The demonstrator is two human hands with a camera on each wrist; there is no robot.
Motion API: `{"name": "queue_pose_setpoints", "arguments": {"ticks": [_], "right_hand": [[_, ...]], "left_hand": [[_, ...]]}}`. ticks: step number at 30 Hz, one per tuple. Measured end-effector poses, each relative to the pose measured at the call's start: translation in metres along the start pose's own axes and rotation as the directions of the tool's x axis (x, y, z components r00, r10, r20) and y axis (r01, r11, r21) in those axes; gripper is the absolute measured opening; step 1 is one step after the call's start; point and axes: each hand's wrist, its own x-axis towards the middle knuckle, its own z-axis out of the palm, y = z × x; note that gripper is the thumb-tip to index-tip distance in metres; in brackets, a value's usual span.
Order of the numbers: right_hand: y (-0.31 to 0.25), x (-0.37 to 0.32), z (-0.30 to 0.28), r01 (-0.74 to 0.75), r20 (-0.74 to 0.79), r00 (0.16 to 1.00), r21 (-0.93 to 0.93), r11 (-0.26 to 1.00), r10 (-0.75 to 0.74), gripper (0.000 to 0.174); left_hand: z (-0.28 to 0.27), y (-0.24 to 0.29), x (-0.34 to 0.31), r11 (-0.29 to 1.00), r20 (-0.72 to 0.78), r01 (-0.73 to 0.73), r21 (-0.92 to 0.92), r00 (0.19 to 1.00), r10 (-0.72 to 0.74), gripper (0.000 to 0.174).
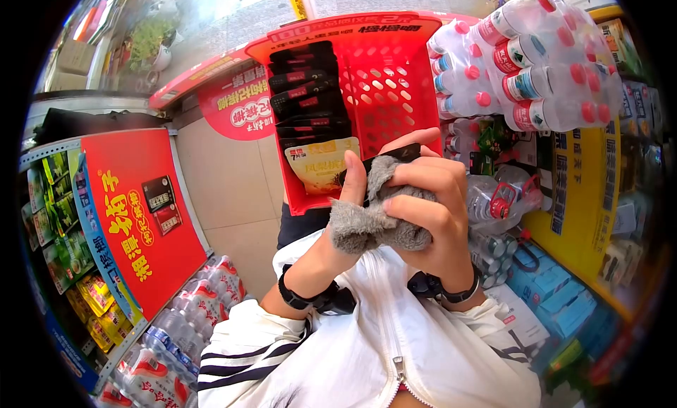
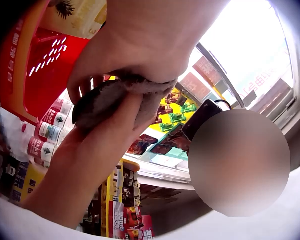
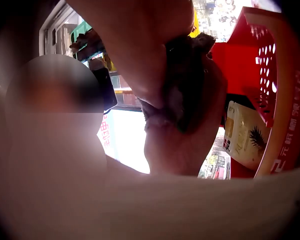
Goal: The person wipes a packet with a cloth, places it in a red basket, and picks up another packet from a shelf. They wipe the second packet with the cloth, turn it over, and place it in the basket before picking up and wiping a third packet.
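In front of the chest, both hands work on a fluffy grey cloth [image 1: 360, 228] folded against a flat black packet [image 1: 400, 155]. My left hand [image 1: 327, 254] holds the packet from the left, its thumb raised along the near side. With bent fingers, my right hand [image 1: 438, 203] grips the cloth against the packet. Most of the packet is hidden behind cloth and fingers; a dark edge [image 2: 85, 102] shows in the left wrist view. Just beyond the hands is a red plastic basket [image 1: 430, 90], holding a row of black packets [image 1: 307, 98] and a cream-yellow pouch [image 1: 324, 167] in front.
Shrink-wrapped water bottles [image 1: 522, 62] are stacked right of the basket, with large jugs [image 1: 504, 193] and blue packs [image 1: 550, 288] below. A red display board [image 1: 151, 217] and a snack rack [image 1: 67, 246] stand at left. More bottle packs [image 1: 169, 358] lie near the left elbow.
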Motion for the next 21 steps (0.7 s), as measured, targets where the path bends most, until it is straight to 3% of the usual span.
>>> {"name": "queue_pose_setpoints", "arguments": {"ticks": [4, 6, 8, 9, 16, 18, 21], "right_hand": [[0.008, 0.0, -0.003, -0.086, -0.101, 0.992, -0.051, 0.995, 0.081, 0.051], [0.021, 0.0, -0.01, -0.157, -0.166, 0.978, -0.184, 0.97, 0.126, 0.05], [0.033, 0.003, -0.019, -0.22, -0.233, 0.957, -0.183, 0.958, 0.175, 0.048], [0.037, -0.001, -0.019, -0.295, -0.31, 0.916, -0.096, 0.951, 0.253, 0.045], [0.04, -0.005, -0.041, -0.339, -0.459, 0.845, -0.064, 0.939, 0.274, 0.042], [0.036, -0.002, -0.039, -0.36, -0.615, 0.711, 0.097, 0.928, 0.34, 0.044], [0.037, -0.006, -0.044, -0.396, -0.604, 0.72, 0.045, 0.917, 0.341, 0.046]], "left_hand": [[0.0, 0.001, -0.006, 0.996, 0.013, -0.004, 0.084, 1.0, 0.003, 0.083], [0.001, 0.002, -0.004, 0.987, 0.065, -0.079, 0.141, 0.995, 0.07, 0.078], [-0.001, 0.006, -0.01, 0.992, 0.03, 0.026, 0.123, 0.999, -0.03, 0.079], [0.001, 0.007, -0.009, 0.992, 0.029, 0.025, 0.124, 0.999, -0.029, 0.079], [-0.004, 0.002, -0.002, 0.989, 0.064, -0.062, 0.136, 0.997, 0.053, 0.085], [-0.004, 0.003, -0.002, 0.983, 0.05, -0.05, 0.179, 0.998, 0.042, 0.085], [-0.006, 0.002, -0.001, 0.981, 0.052, -0.047, 0.188, 0.998, 0.038, 0.084]]}}
